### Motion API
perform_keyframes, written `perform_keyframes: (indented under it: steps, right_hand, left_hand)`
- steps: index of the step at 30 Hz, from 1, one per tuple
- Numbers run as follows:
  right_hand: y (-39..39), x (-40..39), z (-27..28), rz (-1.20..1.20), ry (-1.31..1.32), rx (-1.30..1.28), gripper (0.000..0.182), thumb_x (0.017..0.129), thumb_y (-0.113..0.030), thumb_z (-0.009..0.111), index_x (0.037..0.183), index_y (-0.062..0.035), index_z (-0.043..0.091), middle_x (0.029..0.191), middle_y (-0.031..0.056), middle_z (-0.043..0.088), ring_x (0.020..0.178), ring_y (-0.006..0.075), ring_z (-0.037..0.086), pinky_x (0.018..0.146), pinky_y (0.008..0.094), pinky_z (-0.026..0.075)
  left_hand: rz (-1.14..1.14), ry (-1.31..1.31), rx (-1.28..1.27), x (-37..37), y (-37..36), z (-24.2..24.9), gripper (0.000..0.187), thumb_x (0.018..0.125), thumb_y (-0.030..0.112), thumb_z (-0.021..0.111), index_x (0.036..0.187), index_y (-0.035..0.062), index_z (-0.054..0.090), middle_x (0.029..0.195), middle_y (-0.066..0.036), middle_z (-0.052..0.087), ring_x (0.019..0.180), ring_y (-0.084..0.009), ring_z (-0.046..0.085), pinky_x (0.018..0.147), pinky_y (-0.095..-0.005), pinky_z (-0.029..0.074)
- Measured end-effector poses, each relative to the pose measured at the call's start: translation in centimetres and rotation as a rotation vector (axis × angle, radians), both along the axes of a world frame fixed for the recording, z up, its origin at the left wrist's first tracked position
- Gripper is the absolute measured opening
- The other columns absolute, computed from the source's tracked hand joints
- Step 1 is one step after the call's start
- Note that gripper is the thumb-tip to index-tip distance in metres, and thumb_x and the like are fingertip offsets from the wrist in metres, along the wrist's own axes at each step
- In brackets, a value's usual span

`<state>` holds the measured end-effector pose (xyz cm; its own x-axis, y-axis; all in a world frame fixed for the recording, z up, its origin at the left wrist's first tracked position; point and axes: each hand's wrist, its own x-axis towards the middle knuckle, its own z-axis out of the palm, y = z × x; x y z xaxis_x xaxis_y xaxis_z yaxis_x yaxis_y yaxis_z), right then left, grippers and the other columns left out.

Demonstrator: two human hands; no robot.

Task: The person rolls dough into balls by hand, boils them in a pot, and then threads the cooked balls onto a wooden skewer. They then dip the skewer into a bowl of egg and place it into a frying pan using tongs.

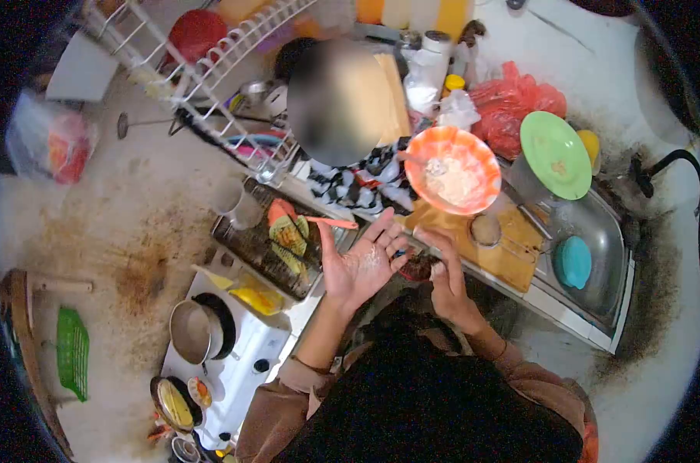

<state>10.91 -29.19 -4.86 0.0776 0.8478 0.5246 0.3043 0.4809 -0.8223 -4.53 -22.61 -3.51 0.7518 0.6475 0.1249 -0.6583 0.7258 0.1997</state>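
My left hand [359,272] is held palm up with its fingers spread, and white powder clings to the palm. My right hand [448,287] is beside it, fingers stretched out toward the left hand and some white on the thumb. A small dark reddish thing [419,267] shows between the hands; I cannot make out its kind or whether the right hand touches it. Just beyond them, an orange-and-white bowl [479,193] holds white powder and a spoon. To its right front, a wooden cutting board [513,266] carries a small round thing [486,230].
A sink [606,270] with a turquoise bowl [573,262] lies right. A green plate [556,154] stands by it. At left are a stove [246,339] with a pot [195,330], a pan [174,403], a clear cup [242,207] and a white dish rack [203,81].
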Motion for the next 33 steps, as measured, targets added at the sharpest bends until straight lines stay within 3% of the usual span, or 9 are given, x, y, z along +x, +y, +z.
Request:
perform_keyframes:
  steps: [3, 7, 10, 17, 18, 22, 25, 26, 33]
  right_hand:
    - [1.9, 0.6, 3.0, -0.093, -0.191, 0.237, 0.067, 0.085, -0.045, 0.036, 0.131, 0.0021, 0.024, 0.133, 0.0246, 0.025, 0.124, 0.0376, 0.022, 0.101, 0.0470, 0.014]
    - [6.6, 1.2, 7.7, -0.256, -0.220, -0.069, 0.079, 0.083, -0.057, 0.025, 0.135, 0.0004, 0.010, 0.139, 0.0234, 0.009, 0.129, 0.0370, 0.005, 0.103, 0.0453, 0.002]
    - [10.7, 5.2, 8.2, 0.013, 0.356, -0.041, 0.079, 0.082, -0.062, 0.005, 0.136, -0.0048, 0.001, 0.143, 0.0072, -0.002, 0.131, 0.0190, -0.002, 0.105, 0.0370, 0.004]
    - [11.5, 8.0, 6.0, 0.358, 0.925, -0.148, 0.077, 0.083, -0.063, 0.009, 0.137, -0.0082, 0.007, 0.143, 0.0054, 0.003, 0.131, 0.0190, 0.001, 0.105, 0.0326, -0.002]
    - [12.0, 8.2, 6.2, 0.240, 0.775, -0.091, 0.075, 0.083, -0.062, 0.011, 0.137, -0.0094, 0.009, 0.143, 0.0057, 0.008, 0.130, 0.0178, 0.007, 0.105, 0.0321, 0.002]
    - [15.5, 11.7, 3.3, 0.217, 1.243, -0.194, 0.073, 0.085, -0.059, 0.018, 0.136, -0.0059, 0.014, 0.140, 0.0070, 0.020, 0.128, 0.0193, 0.020, 0.104, 0.0324, 0.013]
    - [13.8, 10.6, 2.7, 0.293, 1.030, -0.081, 0.072, 0.086, -0.058, 0.021, 0.134, -0.0039, 0.021, 0.138, 0.0069, 0.026, 0.126, 0.0200, 0.025, 0.103, 0.0322, 0.017]
    - [11.5, 8.9, 4.4, 0.252, 1.317, -0.267, 0.070, 0.086, -0.057, 0.023, 0.132, -0.0040, 0.027, 0.136, 0.0065, 0.029, 0.124, 0.0199, 0.028, 0.103, 0.0312, 0.019]
    - [15.9, 12.2, 2.6, 0.355, 1.486, -0.324, 0.069, 0.085, -0.057, 0.026, 0.134, -0.0072, 0.023, 0.137, 0.0057, 0.026, 0.126, 0.0193, 0.024, 0.103, 0.0328, 0.017]
  left_hand:
    - [0.035, 0.016, 0.099, 5.0, 1.3, 2.3, 0.095, 0.070, 0.077, 0.017, 0.128, 0.0042, 0.034, 0.125, -0.014, 0.040, 0.114, -0.0237, 0.038, 0.098, -0.0380, 0.025]
    - [0.435, 0.494, 0.553, 11.5, 1.4, 3.8, 0.081, 0.081, 0.064, 0.008, 0.136, 0.0049, 0.006, 0.142, -0.010, 0.008, 0.130, -0.0244, 0.007, 0.106, -0.0349, 0.005]
    - [0.526, 0.577, 0.821, 14.5, 2.1, 3.1, 0.074, 0.086, 0.056, 0.012, 0.134, 0.0022, -0.005, 0.142, -0.009, -0.003, 0.131, -0.0215, -0.002, 0.105, -0.0338, 0.001]
    - [0.750, 1.096, 1.166, 18.6, 8.2, 4.4, 0.065, 0.090, 0.045, 0.015, 0.134, 0.0022, -0.007, 0.141, -0.019, -0.006, 0.131, -0.0283, -0.006, 0.105, -0.0387, -0.002]
    - [0.732, 1.139, 1.163, 19.7, 7.9, 4.1, 0.064, 0.091, 0.043, 0.015, 0.134, 0.0009, -0.006, 0.140, -0.020, -0.006, 0.131, -0.0290, -0.006, 0.105, -0.0397, -0.002]
    - [0.796, 1.190, 1.329, 20.3, 4.0, 1.7, 0.058, 0.092, 0.031, 0.016, 0.132, -0.0075, 0.000, 0.140, -0.022, -0.002, 0.130, -0.0318, -0.005, 0.104, -0.0443, 0.000]
    - [0.834, 1.611, 1.738, 21.0, 9.0, 3.2, 0.057, 0.091, 0.029, 0.021, 0.132, -0.0082, 0.004, 0.139, -0.025, 0.000, 0.130, -0.0336, -0.004, 0.104, -0.0447, 0.000]
    - [0.920, 1.190, 1.297, 22.0, 12.3, 1.9, 0.055, 0.091, 0.027, 0.023, 0.131, -0.0092, 0.010, 0.138, -0.027, 0.005, 0.130, -0.0343, 0.001, 0.104, -0.0461, 0.003]
    - [0.898, 1.388, 1.391, 21.3, 4.5, 1.2, 0.052, 0.089, 0.019, 0.021, 0.134, -0.0024, 0.005, 0.140, -0.023, -0.003, 0.130, -0.0339, -0.004, 0.105, -0.0404, 0.000]
